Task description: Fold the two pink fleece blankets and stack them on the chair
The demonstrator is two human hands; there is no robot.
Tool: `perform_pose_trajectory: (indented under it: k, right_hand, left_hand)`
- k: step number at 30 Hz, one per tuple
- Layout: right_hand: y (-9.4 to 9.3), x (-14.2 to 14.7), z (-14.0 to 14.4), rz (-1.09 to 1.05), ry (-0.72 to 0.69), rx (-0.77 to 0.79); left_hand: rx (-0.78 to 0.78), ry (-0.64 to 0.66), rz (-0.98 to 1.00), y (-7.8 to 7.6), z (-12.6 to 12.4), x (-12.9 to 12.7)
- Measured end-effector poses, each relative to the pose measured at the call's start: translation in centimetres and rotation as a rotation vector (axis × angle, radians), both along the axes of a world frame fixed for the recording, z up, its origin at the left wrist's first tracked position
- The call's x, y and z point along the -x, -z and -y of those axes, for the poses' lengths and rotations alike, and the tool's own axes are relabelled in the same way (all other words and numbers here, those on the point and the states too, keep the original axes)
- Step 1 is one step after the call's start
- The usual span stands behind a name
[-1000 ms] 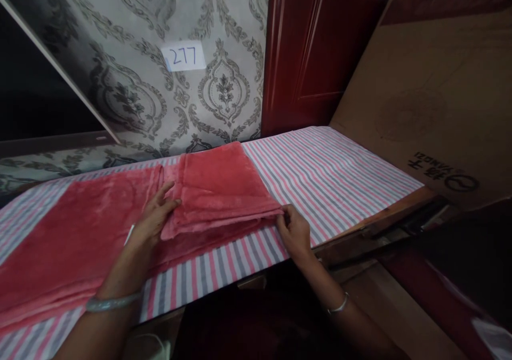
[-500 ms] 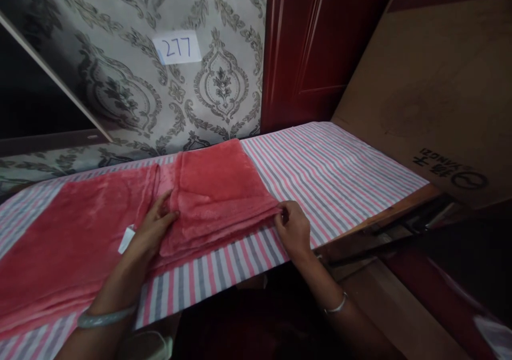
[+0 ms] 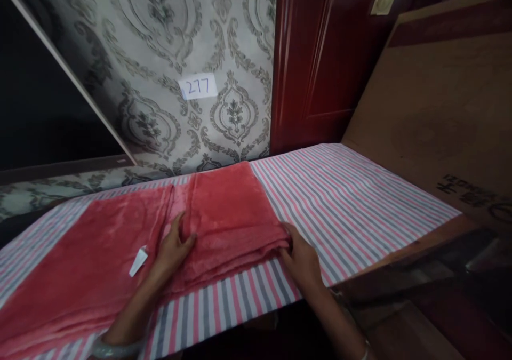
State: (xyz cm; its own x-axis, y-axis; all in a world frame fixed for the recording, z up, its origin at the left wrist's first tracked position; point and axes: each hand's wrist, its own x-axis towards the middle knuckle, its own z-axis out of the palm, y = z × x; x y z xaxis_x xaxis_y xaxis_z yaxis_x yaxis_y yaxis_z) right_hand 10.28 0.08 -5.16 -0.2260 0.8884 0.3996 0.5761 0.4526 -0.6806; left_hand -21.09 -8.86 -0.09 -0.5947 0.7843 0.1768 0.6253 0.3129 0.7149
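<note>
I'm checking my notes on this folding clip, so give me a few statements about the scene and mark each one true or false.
1. The blanket is red. True.
2. The left hand rests on the blanket's folded part. True.
3. The right hand is raised off the table. False: it is at the folded blanket's near right corner.
4. The table cloth is plain blue. False: it has pink, grey and white stripes.
5. A paper slip on the wall reads 277. True.
</note>
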Motion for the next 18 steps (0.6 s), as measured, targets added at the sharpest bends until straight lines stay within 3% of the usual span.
perform_pose_trajectory:
  k: [5,7,9,11,14,18]
  right_hand:
    - [1.1,0.0,0.0,-0.078,-0.059,0.014]
    - [1.7,0.0,-0.1,-0.086,-0.056,0.007]
    - [2.4,0.1,-0.1,-0.09,-0.045,-0.011]
    - [3.0,0.1,0.0,-0.095,-0.044,-0.013]
    - [3.7,0.3,0.1,-0.102,-0.055,0.012]
    - [4.5,0.4,0.3,-0.112,-0.052,-0.066]
  left_hand:
    - [0.027,0.091,-0.09,0.9,0.7,1.6]
    - [0.074,0.096,-0.167,-0.3,0.2,3.1]
    - [0.112,0.067,-0.285,-2.5,-1.6,4.0]
    - [0.116,0.071,-0.394,-4.9,-4.8,3.7]
    - [0.134,0.314,-0.471,-7.6,-12.0,1.1]
    - [0.279,0.465,-0.459,-7.8,-22.5,-2.5]
